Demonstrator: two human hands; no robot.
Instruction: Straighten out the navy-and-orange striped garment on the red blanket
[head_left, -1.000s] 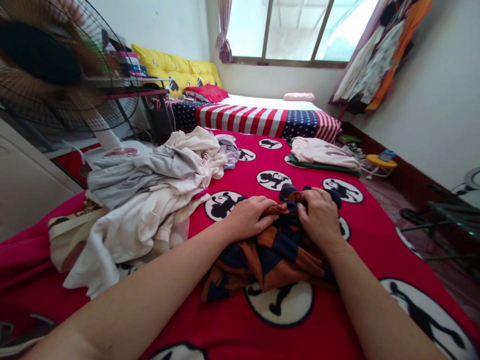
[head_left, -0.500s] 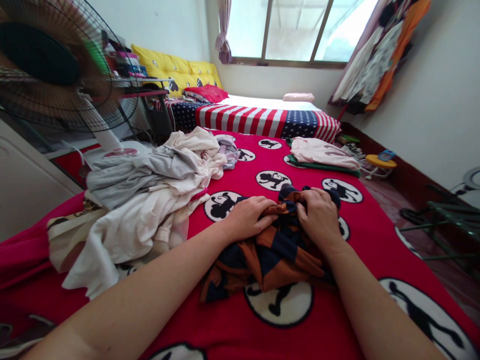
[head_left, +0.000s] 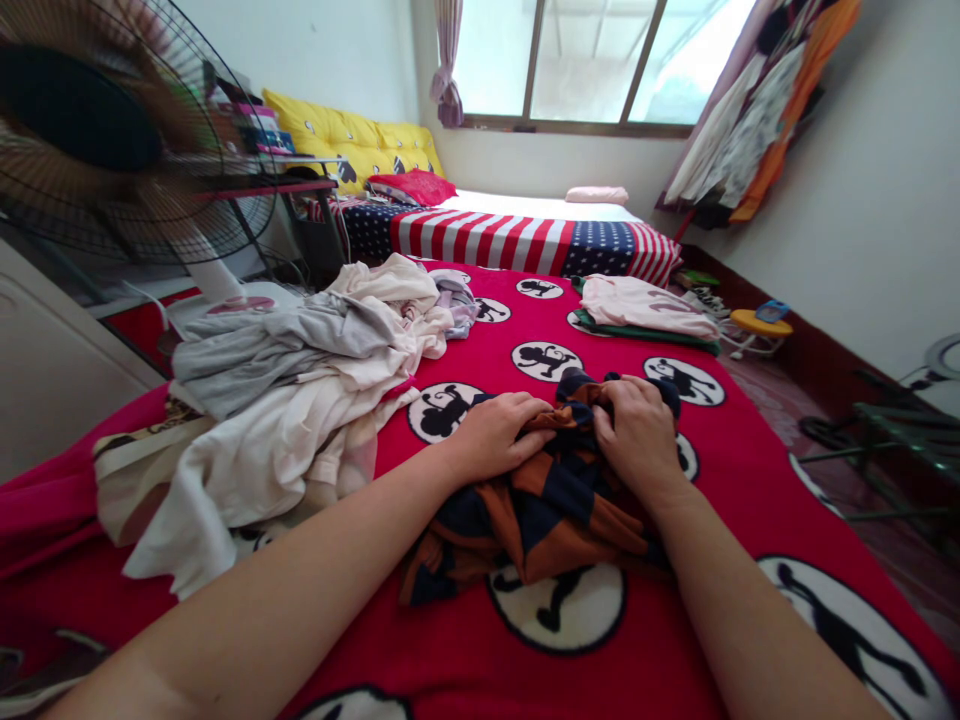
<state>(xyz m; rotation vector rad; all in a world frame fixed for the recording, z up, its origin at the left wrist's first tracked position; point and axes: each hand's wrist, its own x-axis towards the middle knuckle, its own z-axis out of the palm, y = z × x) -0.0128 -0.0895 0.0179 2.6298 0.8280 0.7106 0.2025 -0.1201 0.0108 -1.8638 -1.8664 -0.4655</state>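
Note:
A crumpled garment (head_left: 551,500) with navy and rust-orange stripes lies bunched on the red blanket (head_left: 465,660), which is printed with black figures in white circles. My left hand (head_left: 499,435) is closed on the garment's gathered far edge from the left. On the right side of the same edge, my right hand (head_left: 637,430) grips the cloth, fingers curled into it. The fingertips of both hands are partly hidden by folds. Which part of the garment they hold I cannot tell.
A loose heap of white and grey clothes (head_left: 300,400) lies to the left. Folded pink and green clothes (head_left: 649,310) rest at the far right of the blanket. A running fan (head_left: 127,130) stands at left; a yellow stool (head_left: 761,325) is on the floor at right.

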